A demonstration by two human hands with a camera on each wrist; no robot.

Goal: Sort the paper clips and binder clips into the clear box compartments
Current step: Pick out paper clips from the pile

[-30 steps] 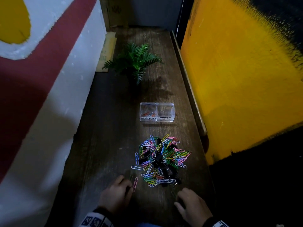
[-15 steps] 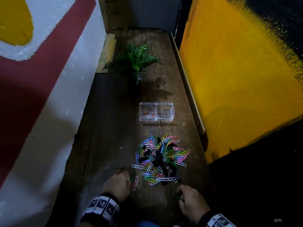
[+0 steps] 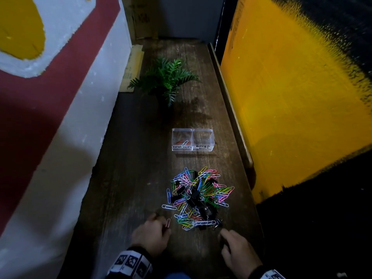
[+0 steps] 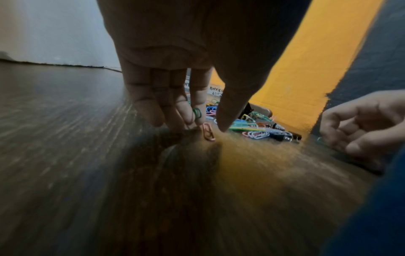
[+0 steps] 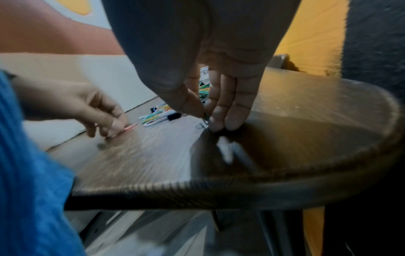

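A heap of coloured paper clips and black binder clips (image 3: 198, 198) lies on the dark wooden table (image 3: 130, 178). Beyond it stands the clear two-compartment box (image 3: 192, 139), labelled, with a couple of paper clips in its left cell. My left hand (image 3: 153, 234) is at the heap's near left. A green paper clip (image 4: 197, 113) is tucked between its fingers, and its index fingertip touches a pink paper clip (image 4: 208, 132) on the table. My right hand (image 3: 235, 250), at the heap's near right, pinches a dark green paper clip (image 5: 206, 118) between thumb and fingers just above the table.
A small artificial fern (image 3: 167, 79) stands behind the box. A white and red wall (image 3: 60, 117) borders the table on the left, and a yellow panel (image 3: 291, 107) with a raised wooden rim on the right. The table's near edge (image 5: 219, 183) lies close under my hands.
The green clip that lay beside my left hand is now between its fingers, and the fingertips have moved onto the pink clip. My right hand has closed on its clip.
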